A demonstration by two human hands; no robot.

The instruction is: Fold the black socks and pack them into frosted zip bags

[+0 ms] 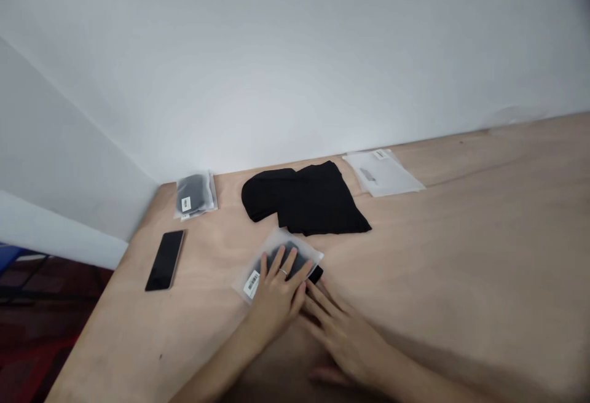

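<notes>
Well, the bag (302, 249) lies under the splayed left hand (275, 295); right hand (343, 329), grip unclear.

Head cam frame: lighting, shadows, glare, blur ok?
Head view: soft light, wall bright mid-frame, top-right corner dark; head view: table shows soft shadow around the right hand, whose thumb looks smeared; head view: no strong glare on the phone; head view: fine print on the label can't be read.
</notes>
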